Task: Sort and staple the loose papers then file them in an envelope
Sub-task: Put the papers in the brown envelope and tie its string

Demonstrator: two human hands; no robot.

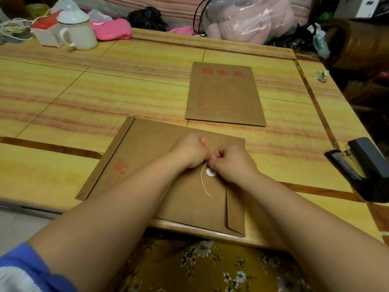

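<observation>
The filing step looks nearly done: at the near edge of the surface (63,98), the left hand (190,149) and right hand (231,163) pinch the string (203,182) beside the white disc (211,172) of the near envelope (151,165). Next, winding the string round the disc calls for steady tension. A second envelope (225,93) lies farther back; the stapler (362,169) sits at the right edge, obstructing nothing.

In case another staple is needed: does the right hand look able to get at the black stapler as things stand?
Probably yes. The stapler sits on the table's right side with bare tabletop between it and the right hand. That hand is pinching the envelope's string, though, so it must let go first.
</observation>
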